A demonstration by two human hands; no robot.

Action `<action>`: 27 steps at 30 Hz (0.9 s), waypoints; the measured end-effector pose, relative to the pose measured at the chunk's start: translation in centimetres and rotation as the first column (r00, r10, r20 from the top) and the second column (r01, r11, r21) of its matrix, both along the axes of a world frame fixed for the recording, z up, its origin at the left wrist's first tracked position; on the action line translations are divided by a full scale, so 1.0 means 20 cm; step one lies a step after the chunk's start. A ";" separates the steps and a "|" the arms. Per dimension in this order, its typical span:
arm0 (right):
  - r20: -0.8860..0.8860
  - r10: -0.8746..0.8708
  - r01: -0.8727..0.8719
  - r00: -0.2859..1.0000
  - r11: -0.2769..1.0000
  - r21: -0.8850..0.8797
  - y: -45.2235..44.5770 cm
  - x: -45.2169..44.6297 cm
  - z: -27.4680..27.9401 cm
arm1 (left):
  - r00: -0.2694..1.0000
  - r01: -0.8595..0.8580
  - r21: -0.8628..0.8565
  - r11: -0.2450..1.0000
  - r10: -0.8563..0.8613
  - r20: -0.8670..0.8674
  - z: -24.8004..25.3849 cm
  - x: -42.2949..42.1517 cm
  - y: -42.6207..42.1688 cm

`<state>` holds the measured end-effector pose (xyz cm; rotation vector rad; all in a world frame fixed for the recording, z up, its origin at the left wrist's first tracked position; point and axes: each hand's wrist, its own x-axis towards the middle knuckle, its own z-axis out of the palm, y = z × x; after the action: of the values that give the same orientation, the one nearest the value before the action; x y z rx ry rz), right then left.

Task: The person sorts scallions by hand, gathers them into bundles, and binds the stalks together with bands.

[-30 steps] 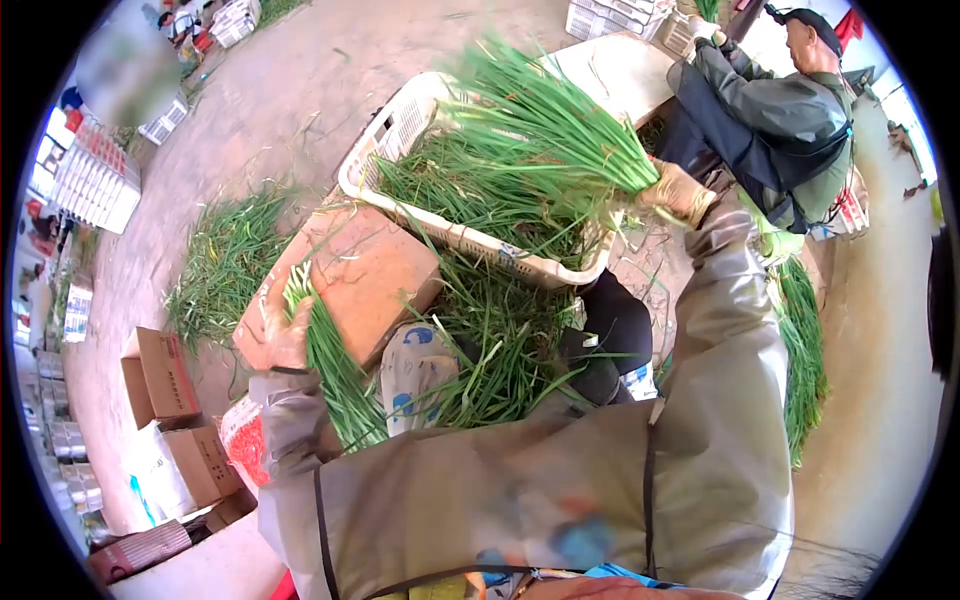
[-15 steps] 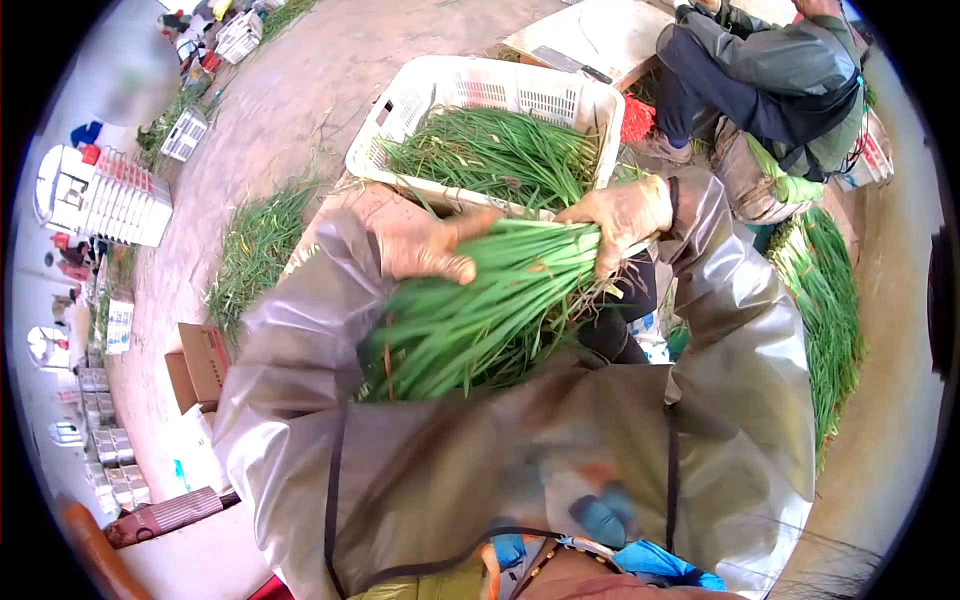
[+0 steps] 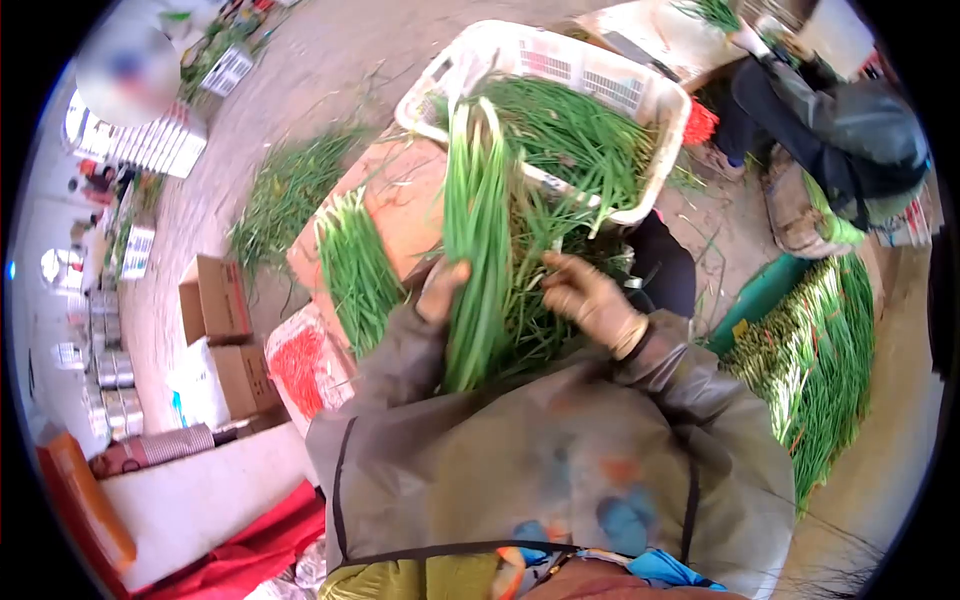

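Note:
My left hand (image 3: pixel 441 291) is closed around the side of a bunch of garlic chives (image 3: pixel 476 215). The pale stem ends point away from me and the green leaves hang toward my lap. To its right, my gloved right hand (image 3: pixel 592 303) has its thumb and fingers apart, beside loose, tangled leaves (image 3: pixel 540 295) over my lap. Another bunch of chives (image 3: pixel 357 262) lies on the reddish board (image 3: pixel 405 185) to the left. Beyond my hands, a white plastic crate (image 3: pixel 548 62) holds a heap of chives (image 3: pixel 570 130).
Red ties (image 3: pixel 303 368) lie at the board's near left. Tied chives (image 3: pixel 825 370) are stacked on the right. A seated person (image 3: pixel 840 140) works at the upper right. Cardboard boxes (image 3: pixel 215 300) and scattered greens (image 3: pixel 290 190) are on the left floor.
The bunch has swung from lying crosswise in both hands to pointing away from me, held in my left hand. My right hand has come off its stem ends. The view has shifted.

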<state>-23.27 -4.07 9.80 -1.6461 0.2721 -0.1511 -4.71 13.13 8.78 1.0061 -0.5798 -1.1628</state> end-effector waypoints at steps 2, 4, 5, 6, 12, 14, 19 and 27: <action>0.123 0.039 0.002 0.992 0.947 -0.320 0.19 0.12 -0.08 | 0.983 -0.064 -0.065 0.996 0.052 -0.173 0.07 0.04 -0.16; -0.048 0.091 -0.086 0.995 0.992 0.092 0.27 0.22 0.00 | 0.886 -0.154 -0.259 0.953 0.017 -0.463 -0.03 0.08 -0.31; -0.059 0.025 -0.015 0.998 0.988 0.153 0.27 0.25 -0.03 | 0.845 -0.290 -0.255 0.922 0.121 -0.522 0.05 0.03 -0.35; -0.027 -0.001 0.004 1.000 0.994 0.108 0.23 0.29 -0.10 | 0.820 -0.281 -0.312 0.908 0.058 -0.570 -0.02 0.05 -0.37; -0.380 -0.233 -0.264 0.895 0.410 -0.873 -0.13 0.57 0.46 | 0.850 -0.315 -0.512 0.799 -0.003 -0.527 0.05 0.03 -0.50; -0.309 -0.096 -0.292 0.946 0.162 -0.943 -0.25 0.73 0.57 | 0.778 -0.537 -0.522 0.663 0.149 -0.611 0.07 0.11 -0.64; -0.465 0.051 -0.449 0.884 -0.191 -0.873 -0.14 1.21 1.00 | 0.554 -0.686 -0.459 0.564 -0.004 -0.833 0.27 0.31 -0.70; -0.649 -0.017 -0.534 0.760 -0.586 -0.609 0.16 1.60 0.92 | 0.538 -0.717 -0.538 0.443 -0.139 -0.832 0.08 0.47 -0.59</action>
<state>8.73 -0.93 28.27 -3.6956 -0.4719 0.7838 4.70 1.42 10.42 -0.3731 -0.1107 -0.6392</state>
